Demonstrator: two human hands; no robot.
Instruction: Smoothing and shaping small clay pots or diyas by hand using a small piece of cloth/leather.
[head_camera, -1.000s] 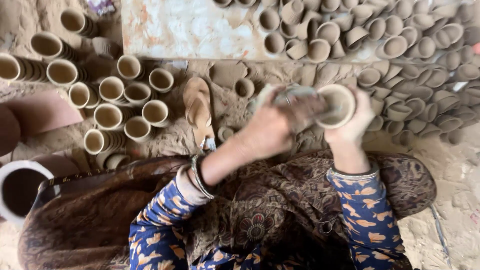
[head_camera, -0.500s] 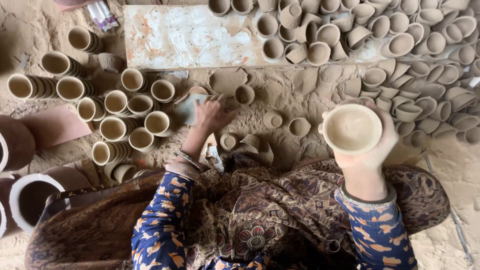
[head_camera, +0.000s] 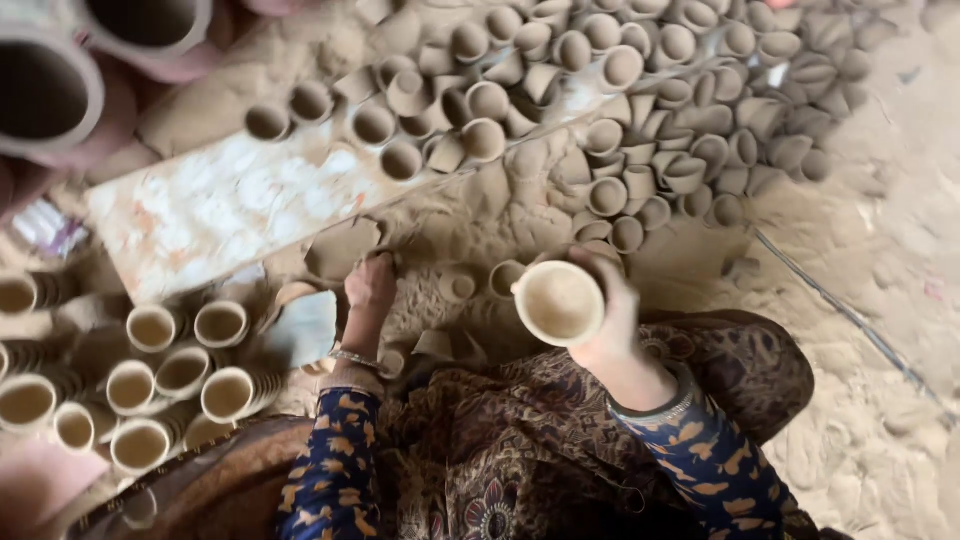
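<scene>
1. Your right hand (head_camera: 610, 310) grips a pale, round unfired clay cup (head_camera: 558, 302), mouth up, above your lap.
2. Your left hand (head_camera: 369, 285) presses down on the sandy ground (head_camera: 860, 250) beside a flat brown clay shard (head_camera: 340, 247); whether its fingers grip anything, you cannot tell.
3. Stacked clay cups (head_camera: 180, 370) lie to your left.

We hold a clay cup (head_camera: 558, 303) up in our right hand (head_camera: 612, 318). Our left hand (head_camera: 369, 284) rests on the sandy ground (head_camera: 870, 300), touching a flat clay piece (head_camera: 341, 247). Cup stacks (head_camera: 180, 375) lie beside it. A board (head_camera: 225, 210) carries more cups (head_camera: 400, 125).
</scene>
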